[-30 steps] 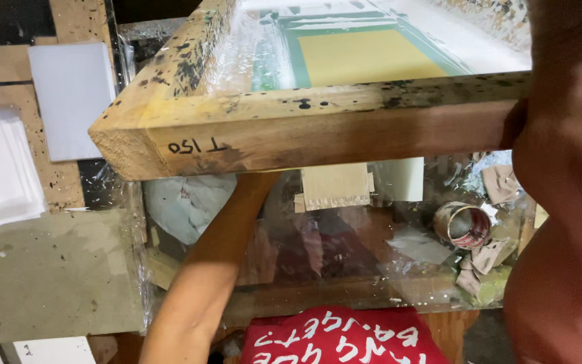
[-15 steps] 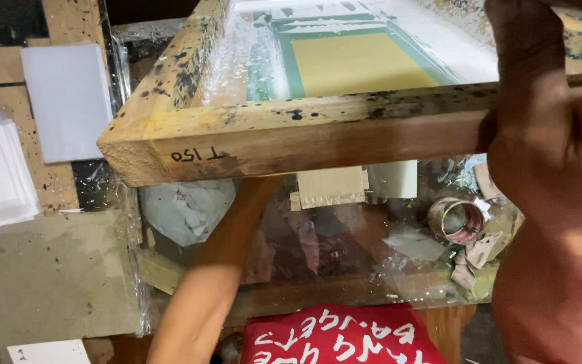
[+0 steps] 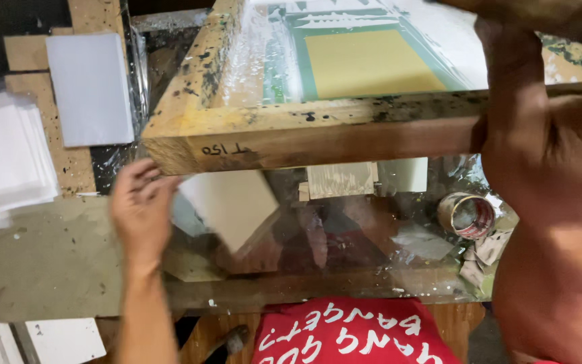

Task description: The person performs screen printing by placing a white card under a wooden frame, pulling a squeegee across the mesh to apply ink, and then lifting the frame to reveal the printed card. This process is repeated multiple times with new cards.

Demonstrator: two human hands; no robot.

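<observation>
My right hand (image 3: pixel 527 128) grips the near right edge of a wooden screen-printing frame (image 3: pixel 304 138), which is lifted and tilted up over the table; its mesh shows a yellow rectangle with a green border. My left hand (image 3: pixel 139 205) is out from under the frame at the left and holds a white card (image 3: pixel 227 205) by its left edge, over the glass-covered printing surface (image 3: pixel 345 249).
A stack of white sheets (image 3: pixel 5 158) lies at far left, a single white sheet (image 3: pixel 89 87) on brown board beside it. A roll of tape (image 3: pixel 466 214) and crumpled scraps sit at right on the glass. Grey cardboard (image 3: pixel 48 263) lies left front.
My left hand, earlier reaching under the raised frame, has drawn out to the left with a white card. The frame has stayed lifted in my right hand.
</observation>
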